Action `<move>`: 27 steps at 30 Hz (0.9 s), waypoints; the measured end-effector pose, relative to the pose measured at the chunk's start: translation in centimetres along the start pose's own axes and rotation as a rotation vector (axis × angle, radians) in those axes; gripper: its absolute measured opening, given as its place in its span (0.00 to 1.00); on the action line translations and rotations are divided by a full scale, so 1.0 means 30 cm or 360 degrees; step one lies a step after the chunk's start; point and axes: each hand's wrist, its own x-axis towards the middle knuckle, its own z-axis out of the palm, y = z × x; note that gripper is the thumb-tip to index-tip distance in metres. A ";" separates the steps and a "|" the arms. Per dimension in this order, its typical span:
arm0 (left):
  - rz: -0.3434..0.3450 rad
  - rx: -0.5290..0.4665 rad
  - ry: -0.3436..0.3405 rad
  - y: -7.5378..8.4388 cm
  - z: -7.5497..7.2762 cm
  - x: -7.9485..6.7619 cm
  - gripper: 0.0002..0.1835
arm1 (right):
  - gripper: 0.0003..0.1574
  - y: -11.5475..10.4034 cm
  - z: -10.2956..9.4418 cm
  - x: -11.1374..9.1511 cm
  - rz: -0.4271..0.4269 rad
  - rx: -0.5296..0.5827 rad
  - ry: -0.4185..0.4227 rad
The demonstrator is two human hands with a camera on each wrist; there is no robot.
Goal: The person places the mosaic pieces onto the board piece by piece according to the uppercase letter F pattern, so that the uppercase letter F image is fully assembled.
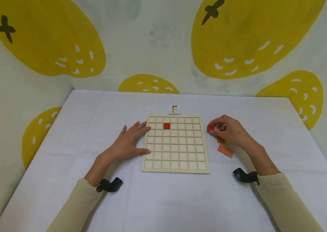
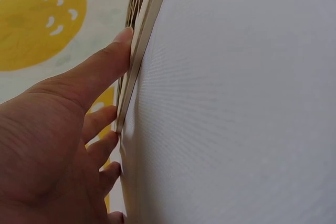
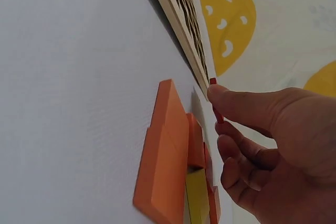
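Presently, the left hand [image 1: 127, 141] was lying with its fingers straight and spread apart, and its thumb and fingers were touching the left edge of a wooden grid board [image 1: 178, 148]. This board lay flat on the white worktop [image 1: 166, 199], to the right of the left hand and to the left of the right hand [image 1: 233, 132].

The right hand was clamped on a red square [image 1: 210, 128], which it pinched between its thumb and a finger. This red square was just beside the right edge of the board, but apart from it; whether it touched the worktop, I could not tell.

To the right of the left hand's fingertips, a red tile [image 1: 167, 126] sat in one cell of the board, in the second row from the far edge. Nearer to the person than the right hand lay an orange piece [image 1: 225, 150]. Beneath the right hand were further pieces, partly hidden, among them a yellow block [image 3: 197, 198]. Farther away than both hands, a small pattern card [image 1: 175, 109] lay near the far edge of the board.
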 end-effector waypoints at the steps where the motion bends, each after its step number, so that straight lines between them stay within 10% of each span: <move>1: -0.0002 0.0001 -0.0002 0.001 0.000 0.000 0.50 | 0.18 -0.005 0.001 0.002 0.0002 -0.0001 0.0005; 27: -0.0040 0.0007 -0.0022 0.007 -0.005 -0.002 0.50 | 0.18 -0.100 0.090 0.081 -0.0143 0.0086 0.0004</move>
